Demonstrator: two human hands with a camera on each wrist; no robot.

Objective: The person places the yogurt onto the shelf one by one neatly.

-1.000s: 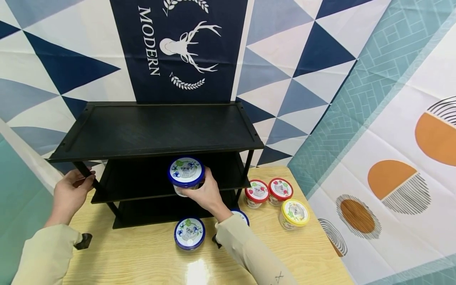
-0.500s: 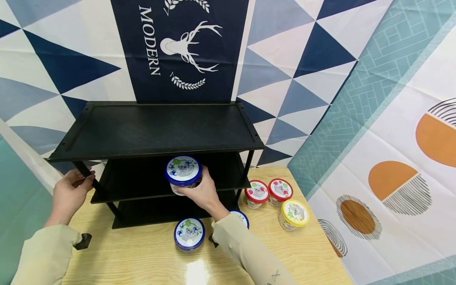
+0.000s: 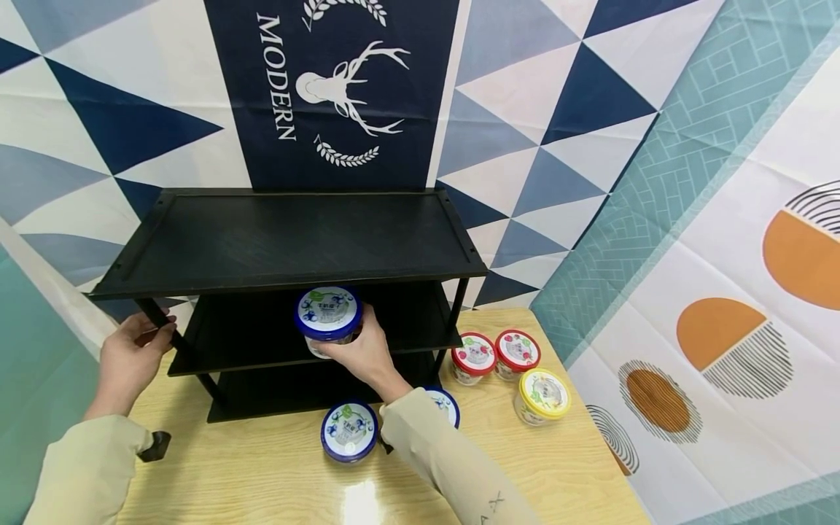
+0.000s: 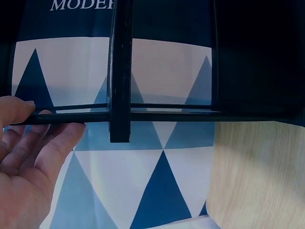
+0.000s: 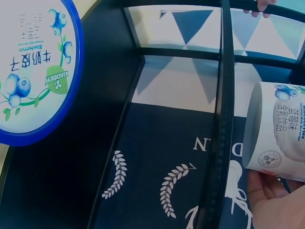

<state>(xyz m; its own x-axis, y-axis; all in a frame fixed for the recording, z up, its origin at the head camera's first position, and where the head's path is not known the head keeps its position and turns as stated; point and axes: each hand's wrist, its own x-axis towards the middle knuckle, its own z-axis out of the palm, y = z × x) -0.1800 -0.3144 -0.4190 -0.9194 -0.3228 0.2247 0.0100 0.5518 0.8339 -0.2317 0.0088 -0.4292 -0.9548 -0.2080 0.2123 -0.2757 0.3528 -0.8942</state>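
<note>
My right hand [image 3: 367,354] grips a white tub with a blue lid [image 3: 328,310] by its side. The tub is in front of the middle level of a black rack [image 3: 295,237], below the top board; whether it touches the shelf I cannot tell. Blueberry pictures show on the tub's side [image 5: 290,126] in the right wrist view. At the rack's left end, my left hand [image 3: 134,354] holds a side post [image 4: 76,117], thumb on one side and fingers on the other. Another blue-lidded tub [image 3: 350,432] stands on the table before the rack.
Right of the rack, two red-lidded tubs [image 3: 475,355] and a yellow-lidded tub [image 3: 543,394] stand on the wooden table [image 3: 262,474]. A further blue-lidded tub [image 3: 445,407] is partly hidden by my right forearm. Patterned cloth [image 3: 512,109] hangs behind.
My right hand has moved slightly left with the blue-lidded tub, along the front of the middle level. My left hand has stayed on the post.
</note>
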